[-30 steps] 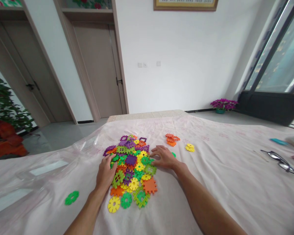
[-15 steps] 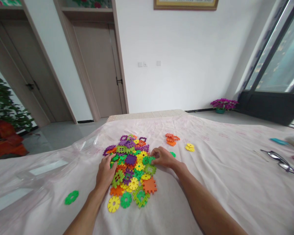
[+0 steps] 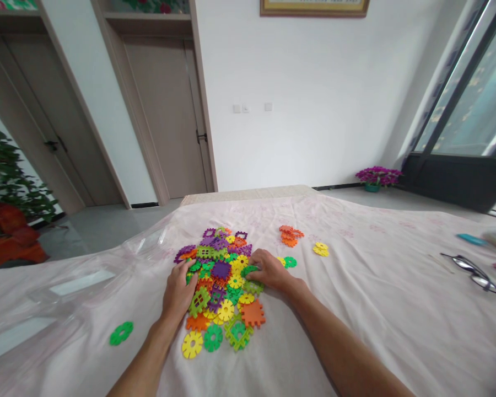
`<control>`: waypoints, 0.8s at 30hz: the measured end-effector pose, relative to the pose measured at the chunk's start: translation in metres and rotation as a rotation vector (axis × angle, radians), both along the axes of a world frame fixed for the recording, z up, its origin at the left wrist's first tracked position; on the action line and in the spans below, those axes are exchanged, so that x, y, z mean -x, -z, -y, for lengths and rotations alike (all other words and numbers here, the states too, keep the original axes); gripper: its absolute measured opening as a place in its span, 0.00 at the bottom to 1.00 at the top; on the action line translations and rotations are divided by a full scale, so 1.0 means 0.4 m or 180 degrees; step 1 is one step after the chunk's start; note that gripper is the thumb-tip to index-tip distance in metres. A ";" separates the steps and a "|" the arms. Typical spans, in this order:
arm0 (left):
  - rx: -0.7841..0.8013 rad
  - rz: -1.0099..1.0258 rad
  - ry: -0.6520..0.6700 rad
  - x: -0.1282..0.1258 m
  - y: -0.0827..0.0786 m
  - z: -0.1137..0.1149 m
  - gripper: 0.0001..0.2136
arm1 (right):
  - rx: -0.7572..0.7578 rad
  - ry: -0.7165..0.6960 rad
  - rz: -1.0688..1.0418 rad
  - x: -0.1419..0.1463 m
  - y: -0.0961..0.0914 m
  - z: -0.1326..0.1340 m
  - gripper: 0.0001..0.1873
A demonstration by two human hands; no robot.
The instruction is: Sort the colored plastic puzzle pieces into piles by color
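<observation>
Several toothed and notched plastic pieces lie in a loose pile (image 3: 221,270) in front of me, in purple, green, yellow and orange. My right hand (image 3: 270,270) is at the pile's right side, its thumb and fingers closed on a green notched disc (image 3: 249,271). At the left side of the pile is my left hand (image 3: 179,286), thumb and fingers bent around a green disc (image 3: 188,277); its far fingers are partly hidden. A light green square piece (image 3: 254,287) lies just below my right hand. Near me are a yellow disc (image 3: 192,344) and another green disc (image 3: 213,337).
Orange pieces (image 3: 290,235) and yellow discs (image 3: 321,250) form small groups beyond my right hand. Another green disc (image 3: 290,262) lies beside it. To the left are a lone green disc (image 3: 121,333) and clear plastic packaging (image 3: 82,282). Glasses (image 3: 473,273) lie far right on the cloth (image 3: 376,309).
My right hand has shifted slightly left over the pile, closing on a green disc. A green disc and a bit of yellow behind it now show more fully. My left hand stays put.
</observation>
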State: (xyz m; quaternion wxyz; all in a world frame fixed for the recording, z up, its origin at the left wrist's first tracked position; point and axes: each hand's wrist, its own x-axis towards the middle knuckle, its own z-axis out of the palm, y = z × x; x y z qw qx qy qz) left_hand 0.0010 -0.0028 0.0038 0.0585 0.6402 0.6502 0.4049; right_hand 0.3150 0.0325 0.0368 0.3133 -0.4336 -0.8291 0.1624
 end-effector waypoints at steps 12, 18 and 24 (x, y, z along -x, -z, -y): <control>0.0037 -0.0074 0.0005 0.001 -0.003 -0.001 0.21 | 0.0029 0.1407 -0.0419 -0.074 0.002 -0.036 0.11; -0.0017 -0.0028 0.0016 0.002 0.002 -0.003 0.20 | -0.0147 0.2508 -0.0614 -0.182 -0.005 -0.060 0.15; 0.0009 -0.0033 -0.0018 0.001 0.002 -0.002 0.20 | -0.0121 0.3442 -0.0528 -0.295 -0.014 -0.044 0.20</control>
